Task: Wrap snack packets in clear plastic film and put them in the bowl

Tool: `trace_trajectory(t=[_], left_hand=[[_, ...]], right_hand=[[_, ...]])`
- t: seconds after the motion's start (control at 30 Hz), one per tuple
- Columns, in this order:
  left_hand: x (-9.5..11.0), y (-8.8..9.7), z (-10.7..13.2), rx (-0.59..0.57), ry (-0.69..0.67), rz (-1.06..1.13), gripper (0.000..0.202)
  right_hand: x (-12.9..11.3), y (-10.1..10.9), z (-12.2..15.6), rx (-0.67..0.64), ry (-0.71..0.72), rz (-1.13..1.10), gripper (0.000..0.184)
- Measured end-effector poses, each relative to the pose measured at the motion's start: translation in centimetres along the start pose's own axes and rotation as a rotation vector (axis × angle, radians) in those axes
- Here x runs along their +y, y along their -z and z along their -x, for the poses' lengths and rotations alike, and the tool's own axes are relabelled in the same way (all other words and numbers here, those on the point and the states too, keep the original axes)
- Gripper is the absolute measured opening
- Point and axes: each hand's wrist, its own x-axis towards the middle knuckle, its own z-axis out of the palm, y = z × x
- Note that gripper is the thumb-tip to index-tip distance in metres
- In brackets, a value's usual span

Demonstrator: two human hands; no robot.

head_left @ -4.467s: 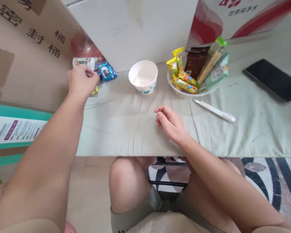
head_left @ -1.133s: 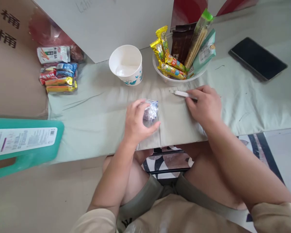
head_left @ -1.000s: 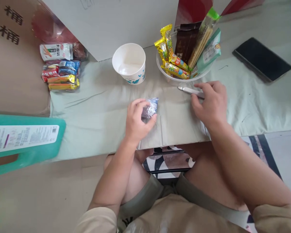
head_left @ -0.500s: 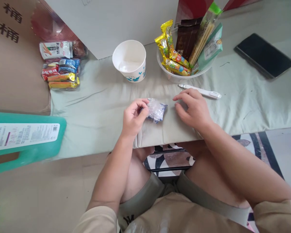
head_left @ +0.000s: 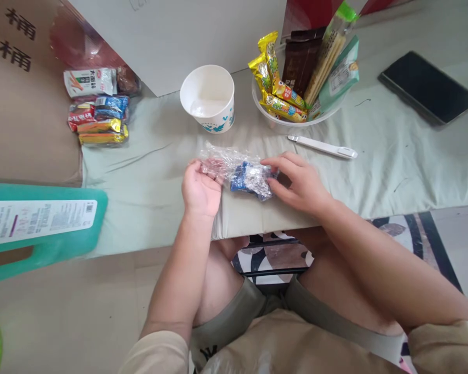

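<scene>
A crumpled clear plastic bag is spread out in front of me, with a blue and silver snack packet at its right side. My left hand is turned palm up, its curled fingers holding the left end of the bag and partly covered by the film. From the right, my right hand grips the packet's edge between thumb and fingers. The shiny silver part of the packet faces up. Whether the packet lies inside the film or under it, I cannot tell.
A paper cup and a clear bowl of wrapped snacks stand behind my hands. A white folding knife-like tool lies before the bowl, a phone far right. Bagged snacks, a cardboard box and a green jug are left.
My left hand has moved left and turned palm up, stretching the clear bag out. My right hand has come left from the bare cloth onto the packet, whose blue side now shows more.
</scene>
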Motion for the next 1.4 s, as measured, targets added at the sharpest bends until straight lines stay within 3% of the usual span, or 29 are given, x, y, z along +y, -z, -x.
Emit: trace_trajectory(t=[0.07, 0.23, 0.37, 0.53, 0.73, 0.87, 1.0, 1.1, 1.17, 1.23, 1.3, 1.4], left_hand=[[0.4, 0.2, -0.2, 0.027, -0.014, -0.015, 0.025], [0.6, -0.7, 0.4, -0.138, -0.124, -0.308, 0.033], [0.3, -1.6, 1.0, -0.180, -0.147, -0.459, 0.024], [1.1, -1.8, 1.1, -0.049, -0.135, -0.354, 0.017], [2.3, 0.3, 0.5, 0.163, -0.201, -0.412, 0.005], [2.4, 2.3, 0.6, 0.202, -0.178, -0.575, 0.010], [2.6, 3.2, 0.2, 0.099, -0.331, -0.665, 0.019], [2.8, 3.2, -0.1, -0.082, -0.426, -0.723, 0.031], [3.0, 3.0, 0.0, -0.248, -0.447, -0.872, 0.040], [3.0, 2.7, 0.3, -0.368, -0.478, -1.015, 0.034], [3.1, 2.5, 0.7, -0.385, -0.554, -1.060, 0.021], [3.7, 2.2, 1.5, -0.310, -0.741, -1.003, 0.015]], right_hand=[[0.1, 0.1, 0.1, -0.020, -0.027, 0.009, 0.038], [0.0, -0.2, 0.2, -0.066, 0.024, -0.022, 0.058], [-0.2, -0.2, 0.2, -0.108, 0.036, -0.027, 0.046], [-0.3, 1.2, 0.1, -0.021, 0.056, -0.055, 0.012], [2.0, 3.9, 0.5, 0.049, -0.024, 0.042, 0.012], [3.6, 5.0, 1.4, 0.071, -0.137, 0.196, 0.015], [3.3, 5.3, 1.8, 0.229, -0.126, 0.209, 0.029], [2.1, 5.0, 1.6, 0.309, -0.087, 0.079, 0.031], [1.5, 4.3, 1.4, 0.205, -0.050, 0.066, 0.028], [1.2, 3.6, 1.1, 0.063, -0.047, 0.119, 0.040], [1.1, 3.2, 0.7, -0.024, -0.077, 0.161, 0.028], [0.5, 3.3, 0.5, -0.003, -0.092, 0.171, 0.017]])
